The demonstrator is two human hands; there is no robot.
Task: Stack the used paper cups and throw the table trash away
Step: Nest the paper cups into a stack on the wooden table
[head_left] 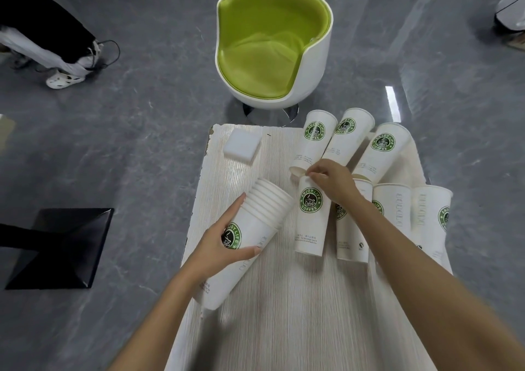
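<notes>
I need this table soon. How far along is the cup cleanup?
Partly done: several cups sit nested in the stack the left hand holds. The right hand pinches the rim of the next cup. At least six loose cups and a white block remain on the table.

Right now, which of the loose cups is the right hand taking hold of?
The loose cup nearest the stack held by the left hand; the right hand pinches its far rim. None of the other loose cups is gripped.

Head view looks down, seemingly close, at table [284, 319].
</notes>
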